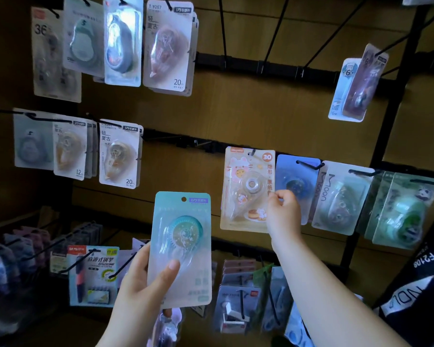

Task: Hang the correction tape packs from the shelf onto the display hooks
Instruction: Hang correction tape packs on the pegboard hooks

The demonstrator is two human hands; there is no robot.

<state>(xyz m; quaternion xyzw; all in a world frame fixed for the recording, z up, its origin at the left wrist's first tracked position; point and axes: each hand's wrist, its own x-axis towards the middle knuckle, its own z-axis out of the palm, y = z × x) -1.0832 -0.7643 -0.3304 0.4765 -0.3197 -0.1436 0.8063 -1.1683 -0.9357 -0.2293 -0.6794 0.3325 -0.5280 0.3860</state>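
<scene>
Cream-carded 20 m packs [119, 154] hang at the left of the middle rail. Just right of them and lower, the left hand [138, 286] holds a teal correction tape pack [182, 246] upright and clear of every hook. Its thumb is pressed on the face and its fingers [142, 259] are curled behind the edge. The clear blister seals a round dispenser, and the hang hole at the top is free.

Further right, the right hand [283, 214] pinches the edge of a hanging cat-print pack [246, 191]. Beside that hangs a blue pack [297, 179] holding a similar round dispenser, then a Moon pack [341, 196] and a green panda pack [404, 211].

The hanging step seems to be under way. Next the hole must be lined up with a hook tip and slid on, probably onto the blue pack's hook [308, 165].
</scene>
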